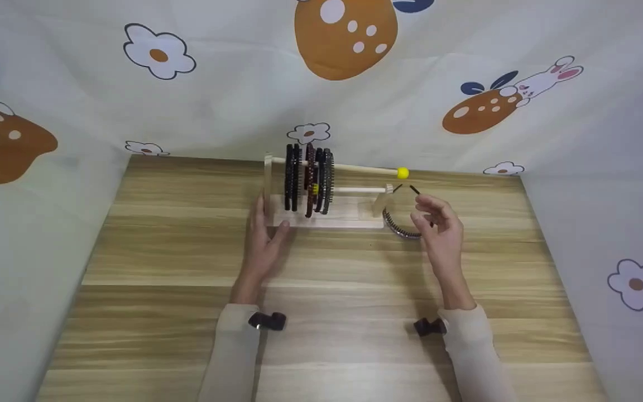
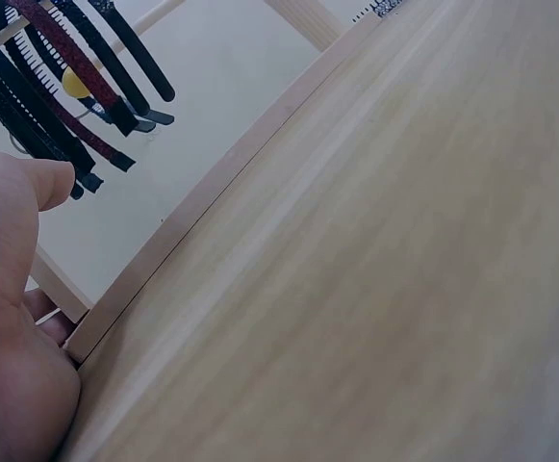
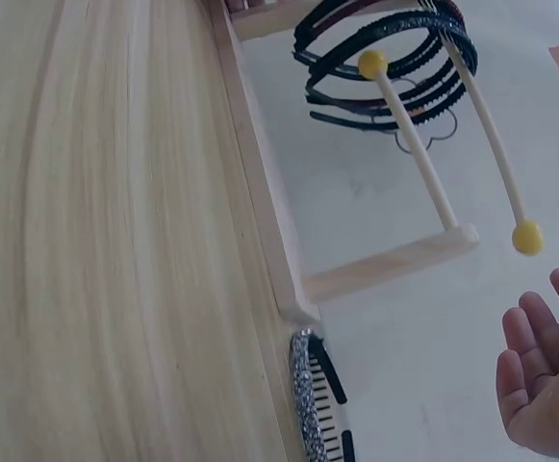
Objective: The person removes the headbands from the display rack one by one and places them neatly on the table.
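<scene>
A wooden rack (image 1: pixel 327 221) stands near the back, with several dark headbands (image 1: pixel 327 181) and a dark red one (image 1: pixel 309 181) hanging on its upper rod, whose free end has a yellow ball (image 1: pixel 403 173). My left hand (image 1: pixel 263 248) grips the rack's left end, the fingers partly hidden behind the upright; the left wrist view shows the thumb (image 2: pixel 53 183) beside the headbands. A glittery toothed headband (image 1: pixel 402 230) lies at the rack's right end. My right hand (image 1: pixel 443 234) hovers over its right side, fingers loosely bent and holding nothing; the right wrist view shows the hand (image 3: pixel 553 395) apart from it.
A second rod (image 3: pixel 419 149) runs from the rack's right upright, its yellow ball (image 3: pixel 372 64) among the headbands. Behind the wooden table (image 1: pixel 321 335) hangs a patterned cloth (image 1: pixel 232 84), which also borders both sides.
</scene>
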The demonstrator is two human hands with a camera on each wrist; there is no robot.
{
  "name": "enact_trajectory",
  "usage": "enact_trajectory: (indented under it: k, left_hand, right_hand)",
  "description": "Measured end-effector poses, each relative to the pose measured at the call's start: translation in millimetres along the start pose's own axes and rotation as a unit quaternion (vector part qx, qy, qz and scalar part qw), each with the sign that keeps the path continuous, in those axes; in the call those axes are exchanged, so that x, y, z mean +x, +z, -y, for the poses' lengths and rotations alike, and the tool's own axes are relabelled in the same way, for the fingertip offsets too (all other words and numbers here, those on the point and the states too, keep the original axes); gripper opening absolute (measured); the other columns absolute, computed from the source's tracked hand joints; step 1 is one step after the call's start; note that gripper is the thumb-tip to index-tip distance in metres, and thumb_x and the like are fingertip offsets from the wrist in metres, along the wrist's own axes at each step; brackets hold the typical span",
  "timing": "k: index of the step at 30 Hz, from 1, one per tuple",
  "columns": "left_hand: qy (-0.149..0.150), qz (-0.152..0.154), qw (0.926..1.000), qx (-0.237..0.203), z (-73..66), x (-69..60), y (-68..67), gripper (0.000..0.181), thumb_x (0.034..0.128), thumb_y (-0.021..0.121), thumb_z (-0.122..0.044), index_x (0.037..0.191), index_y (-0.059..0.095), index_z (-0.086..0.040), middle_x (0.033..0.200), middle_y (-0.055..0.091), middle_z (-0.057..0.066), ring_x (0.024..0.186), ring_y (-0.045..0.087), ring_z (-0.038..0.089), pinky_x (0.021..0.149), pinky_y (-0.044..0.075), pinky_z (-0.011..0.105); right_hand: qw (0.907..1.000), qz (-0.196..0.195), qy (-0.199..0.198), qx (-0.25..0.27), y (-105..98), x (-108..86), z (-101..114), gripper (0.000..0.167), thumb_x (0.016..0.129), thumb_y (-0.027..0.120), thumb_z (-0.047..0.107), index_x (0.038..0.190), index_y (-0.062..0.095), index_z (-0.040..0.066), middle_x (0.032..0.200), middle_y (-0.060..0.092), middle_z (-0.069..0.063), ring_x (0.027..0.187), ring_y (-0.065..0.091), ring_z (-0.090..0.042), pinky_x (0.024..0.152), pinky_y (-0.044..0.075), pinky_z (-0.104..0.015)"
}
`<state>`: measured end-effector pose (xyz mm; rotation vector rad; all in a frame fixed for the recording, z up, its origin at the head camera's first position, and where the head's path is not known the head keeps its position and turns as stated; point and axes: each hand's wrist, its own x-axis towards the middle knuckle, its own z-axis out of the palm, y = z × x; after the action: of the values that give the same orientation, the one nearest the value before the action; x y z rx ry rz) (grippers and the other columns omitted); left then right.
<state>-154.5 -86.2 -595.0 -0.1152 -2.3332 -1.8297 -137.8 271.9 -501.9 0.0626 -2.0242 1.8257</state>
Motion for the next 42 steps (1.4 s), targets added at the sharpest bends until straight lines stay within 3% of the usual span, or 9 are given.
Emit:
enact_trajectory:
  k: [5,14,21,28,33,42]
  left_hand:
    - [0.001,-0.002,1.0000,-0.005,-1.7,0.2,0.3,0.085,0.1113,0.066,-0.023,0.178,0.015,-0.012,0.183,0.013,0.021,0.163,0.023,0.052,0.128,0.016,0.082]
    - [-0.006,-0.004,1.0000,-0.001,-3.4,-0.6,-0.1,0.085,0.1113,0.067,-0.026,0.178,0.015,-0.016,0.181,0.019,0.023,0.162,0.028,0.051,0.127,0.019,0.082]
    - [-0.001,-0.003,1.0000,0.004,-3.7,-0.6,0.2,0.086,0.1112,0.067,-0.026,0.178,0.015,-0.014,0.180,0.023,0.024,0.162,0.028,0.051,0.128,0.019,0.081]
    - [0.008,-0.008,0.9999,-0.007,-2.4,-1.0,0.2,0.085,0.1109,0.068,-0.026,0.178,0.017,-0.011,0.172,0.036,0.028,0.157,0.037,0.050,0.128,0.023,0.078]
    - [0.019,-0.014,0.9997,-0.004,-1.6,-0.3,0.2,0.085,0.1101,0.069,-0.023,0.177,0.019,-0.010,0.172,0.036,0.027,0.155,0.040,0.050,0.127,0.026,0.078]
    - [0.009,-0.009,0.9999,-0.009,-2.1,0.8,-0.1,0.086,0.1098,0.070,-0.021,0.178,0.018,-0.012,0.176,0.030,0.024,0.155,0.040,0.049,0.126,0.028,0.079]
  right_hand:
    - [0.9996,-0.002,0.010,0.026,9.4,-3.0,1.8,0.030,0.098,0.075,-0.010,0.127,0.069,-0.014,0.118,0.077,0.001,0.106,0.069,-0.014,0.090,0.054,-0.024]
    - [0.9981,-0.001,0.035,0.050,30.1,-11.5,4.4,0.026,0.098,0.074,-0.011,0.124,0.071,-0.012,0.115,0.078,-0.001,0.102,0.069,-0.014,0.091,0.055,-0.025]
    - [0.9980,0.016,0.028,0.055,44.5,-15.3,6.7,0.029,0.098,0.075,-0.009,0.126,0.071,-0.011,0.114,0.073,-0.004,0.103,0.068,-0.015,0.089,0.054,-0.024]
    - [0.9962,0.039,0.038,0.068,55.9,-14.5,9.9,0.029,0.098,0.076,-0.007,0.127,0.072,-0.010,0.113,0.073,-0.004,0.094,0.066,-0.013,0.079,0.058,-0.021]
    - [0.9939,0.052,0.040,0.088,66.0,-14.5,12.0,0.028,0.099,0.076,-0.006,0.127,0.072,-0.008,0.112,0.076,-0.005,0.085,0.066,-0.011,0.076,0.060,-0.023]
    - [0.9932,0.067,0.048,0.082,85.3,-14.0,17.6,0.029,0.099,0.078,-0.002,0.127,0.072,-0.009,0.106,0.076,-0.005,0.079,0.065,-0.011,0.069,0.058,-0.023]
